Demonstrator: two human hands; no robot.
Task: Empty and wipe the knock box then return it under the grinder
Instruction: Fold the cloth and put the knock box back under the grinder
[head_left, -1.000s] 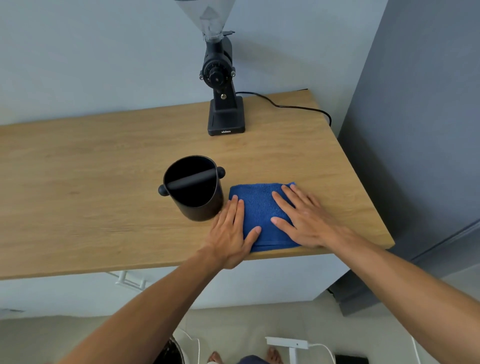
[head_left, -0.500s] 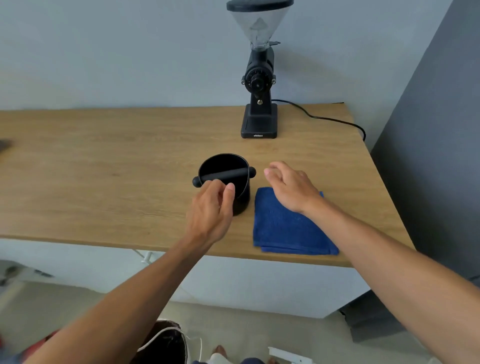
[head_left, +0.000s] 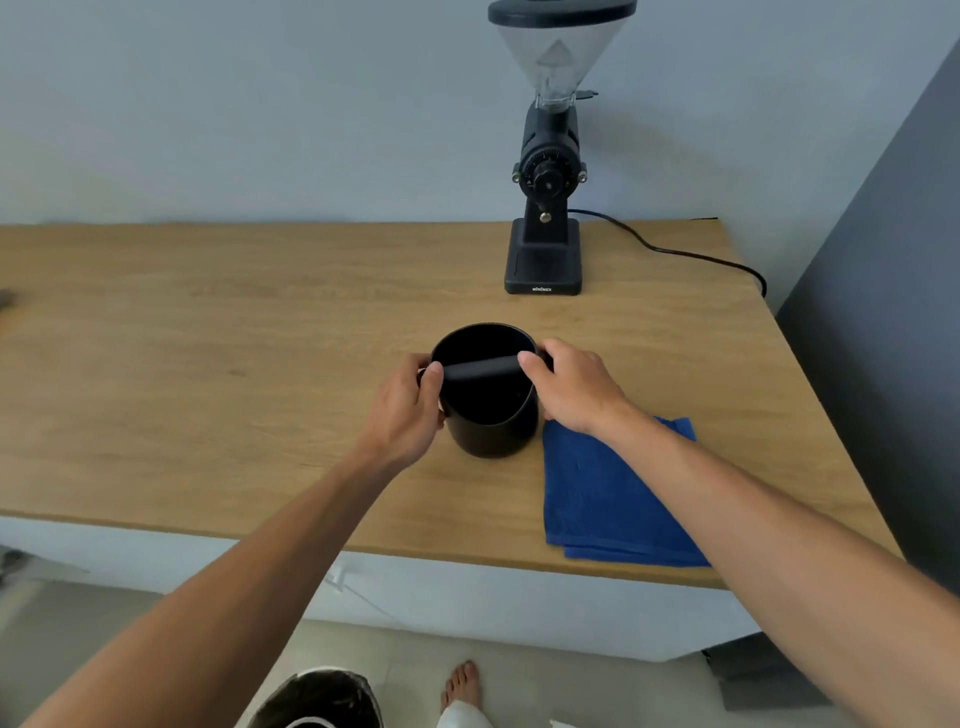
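Observation:
The black round knock box (head_left: 491, 410) stands upright on the wooden counter (head_left: 208, 364), its bar lying across the open top. My left hand (head_left: 410, 410) grips its left side at the bar's end. On the opposite side my right hand (head_left: 571, 389) grips the bar's right end. The inside looks dark; I cannot make out any contents. A folded blue cloth (head_left: 602, 493) lies flat just right of the box near the front edge. The black grinder (head_left: 548, 171) with a clear hopper stands at the back, some way behind the box.
The grinder's black cord (head_left: 675, 252) runs right along the counter's back. A dark grey wall (head_left: 893, 312) borders the counter's right end. On the floor below sits a dark bin (head_left: 322, 701), beside a bare foot (head_left: 462, 686).
Both hands left the blue cloth and moved up and left onto the knock box, now gripping it at either side. The view has shifted, bringing the grinder higher into frame.

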